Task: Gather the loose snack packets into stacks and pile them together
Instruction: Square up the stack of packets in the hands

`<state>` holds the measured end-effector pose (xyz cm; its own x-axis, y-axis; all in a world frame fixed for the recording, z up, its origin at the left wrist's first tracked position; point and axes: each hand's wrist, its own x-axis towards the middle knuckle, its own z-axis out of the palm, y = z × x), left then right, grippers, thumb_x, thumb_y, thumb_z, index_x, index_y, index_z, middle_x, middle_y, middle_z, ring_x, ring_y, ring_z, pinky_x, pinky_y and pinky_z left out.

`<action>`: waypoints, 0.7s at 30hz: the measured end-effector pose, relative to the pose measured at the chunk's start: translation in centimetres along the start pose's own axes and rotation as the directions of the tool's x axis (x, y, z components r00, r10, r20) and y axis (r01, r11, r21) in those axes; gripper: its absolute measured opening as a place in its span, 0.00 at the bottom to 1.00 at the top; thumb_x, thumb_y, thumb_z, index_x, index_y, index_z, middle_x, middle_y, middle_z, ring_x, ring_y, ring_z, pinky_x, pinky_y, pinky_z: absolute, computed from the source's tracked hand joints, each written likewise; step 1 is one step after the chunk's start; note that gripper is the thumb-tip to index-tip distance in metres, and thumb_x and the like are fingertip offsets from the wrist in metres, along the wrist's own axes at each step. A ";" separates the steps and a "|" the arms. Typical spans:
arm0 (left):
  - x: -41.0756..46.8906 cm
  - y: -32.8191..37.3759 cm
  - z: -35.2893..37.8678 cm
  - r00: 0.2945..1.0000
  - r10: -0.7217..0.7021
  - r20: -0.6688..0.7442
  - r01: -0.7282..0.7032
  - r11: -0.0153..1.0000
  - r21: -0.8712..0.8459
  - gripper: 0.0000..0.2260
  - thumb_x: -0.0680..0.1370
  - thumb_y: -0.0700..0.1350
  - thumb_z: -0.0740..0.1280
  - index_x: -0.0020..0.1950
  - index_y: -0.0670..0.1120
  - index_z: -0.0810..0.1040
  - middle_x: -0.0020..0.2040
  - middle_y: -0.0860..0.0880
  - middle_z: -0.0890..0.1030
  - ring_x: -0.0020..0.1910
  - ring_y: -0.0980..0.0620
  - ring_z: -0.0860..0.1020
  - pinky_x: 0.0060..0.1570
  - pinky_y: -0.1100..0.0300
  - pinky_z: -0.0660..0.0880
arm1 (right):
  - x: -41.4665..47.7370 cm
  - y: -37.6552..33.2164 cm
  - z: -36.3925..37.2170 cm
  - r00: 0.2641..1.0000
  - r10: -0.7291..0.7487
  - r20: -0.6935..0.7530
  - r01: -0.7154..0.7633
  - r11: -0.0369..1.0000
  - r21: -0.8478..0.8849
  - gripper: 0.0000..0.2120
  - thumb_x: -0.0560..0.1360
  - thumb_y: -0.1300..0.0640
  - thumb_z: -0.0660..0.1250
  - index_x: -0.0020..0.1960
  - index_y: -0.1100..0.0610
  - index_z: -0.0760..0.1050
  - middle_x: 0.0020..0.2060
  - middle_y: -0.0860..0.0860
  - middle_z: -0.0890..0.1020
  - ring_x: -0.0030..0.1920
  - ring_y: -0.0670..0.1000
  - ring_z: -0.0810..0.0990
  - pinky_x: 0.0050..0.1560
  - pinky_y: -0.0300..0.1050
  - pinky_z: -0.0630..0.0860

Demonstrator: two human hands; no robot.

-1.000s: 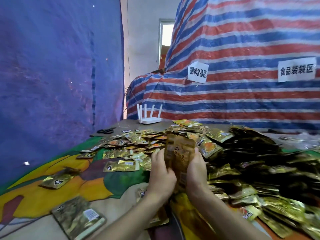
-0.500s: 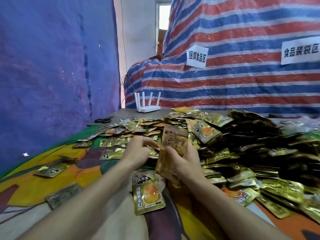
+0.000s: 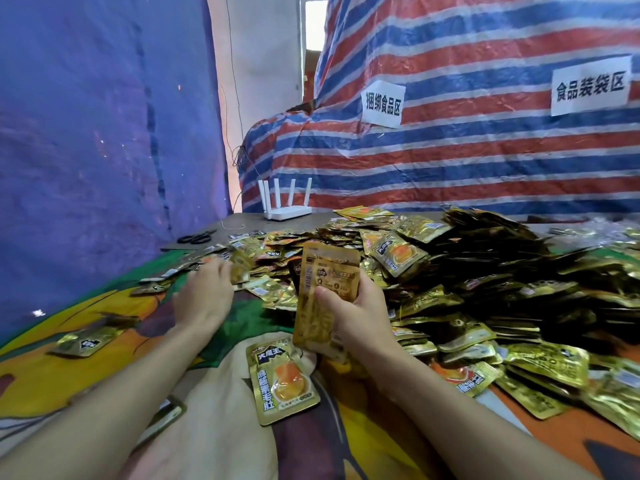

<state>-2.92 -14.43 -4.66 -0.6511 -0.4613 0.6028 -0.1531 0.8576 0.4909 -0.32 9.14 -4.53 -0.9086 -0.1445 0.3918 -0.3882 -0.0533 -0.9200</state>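
The left hand point(image 3: 204, 299) no longer holds the stack point(image 3: 325, 282). It now reaches farther out to the stack's left, fingers blurred at a loose packet point(image 3: 239, 268). Only the right hand point(image 3: 356, 313) grips the stack.

We see a blue tarp point(image 3: 86, 150) hanging on the left and a red, white and blue striped tarp point(image 3: 485, 161) with two white paper signs point(image 3: 382, 103) on the right, a pale wall point(image 3: 263, 81) and a bright window point(image 3: 313, 24) between them, and a white router point(image 3: 287, 211) on the grey tabletop point(image 3: 249, 220) below
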 end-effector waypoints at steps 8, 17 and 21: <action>-5.1 8.8 -1.4 0.984 -0.053 0.170 0.161 0.675 -0.720 0.16 0.86 0.49 0.57 0.47 0.45 0.79 0.40 0.47 0.81 0.38 0.52 0.77 0.36 0.58 0.72 | -0.3 -0.2 0.1 0.998 0.049 0.045 -0.057 0.977 0.207 0.11 0.77 0.67 0.69 0.58 0.57 0.77 0.51 0.54 0.86 0.51 0.51 0.86 0.44 0.42 0.82; -7.9 11.1 -0.5 0.826 0.298 0.478 0.404 0.277 -0.872 0.15 0.69 0.44 0.65 0.53 0.44 0.80 0.48 0.41 0.85 0.46 0.48 0.84 0.38 0.59 0.79 | -0.1 0.0 -0.2 0.996 -0.013 -0.089 0.039 0.955 0.295 0.18 0.70 0.64 0.67 0.59 0.54 0.73 0.47 0.54 0.84 0.45 0.47 0.85 0.38 0.39 0.80; -7.9 11.5 0.7 0.877 0.251 0.411 0.268 0.454 -0.850 0.26 0.61 0.41 0.72 0.59 0.46 0.75 0.52 0.44 0.84 0.51 0.48 0.83 0.44 0.59 0.80 | 0.5 0.0 -0.3 0.982 -0.036 -0.188 0.105 0.924 0.369 0.18 0.72 0.60 0.62 0.61 0.51 0.68 0.54 0.60 0.79 0.51 0.55 0.82 0.42 0.42 0.82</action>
<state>-0.08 -0.76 -4.26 -0.9144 -0.0960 0.3933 0.3876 0.0727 0.9189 -0.80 9.37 -4.38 -0.9067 0.0457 0.4194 -0.3970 -0.4288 -0.8115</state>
